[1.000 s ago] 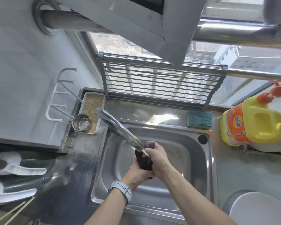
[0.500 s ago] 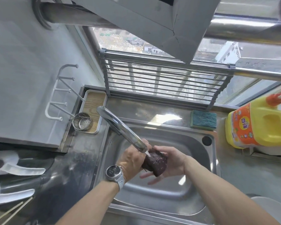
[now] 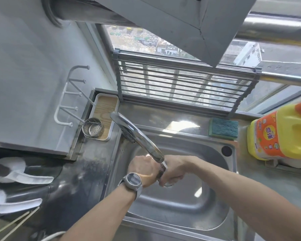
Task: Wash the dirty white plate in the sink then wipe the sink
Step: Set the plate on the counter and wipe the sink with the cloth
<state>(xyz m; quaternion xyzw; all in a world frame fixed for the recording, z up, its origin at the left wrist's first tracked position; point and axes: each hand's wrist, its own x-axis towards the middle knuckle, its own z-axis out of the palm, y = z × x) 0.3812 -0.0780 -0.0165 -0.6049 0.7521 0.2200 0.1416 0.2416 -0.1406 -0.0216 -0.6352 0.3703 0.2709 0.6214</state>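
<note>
Over the stainless steel sink basin (image 3: 172, 204), under the curved chrome tap spout (image 3: 137, 136), my two hands meet; my left hand (image 3: 143, 169), grey round watch (image 3: 133, 180) on its wrist, and my right hand (image 3: 175, 171) both curl tightly round a dark maroon scrubbing pad (image 3: 162, 170), squeezed between them with only a sliver showing; a thin stream of water falls onto it; on the worktop behind the basin lies a teal rectangular sponge (image 3: 223, 128), just beside a yellow plastic detergent jug (image 3: 283, 134); the white plate is not in view.
</note>
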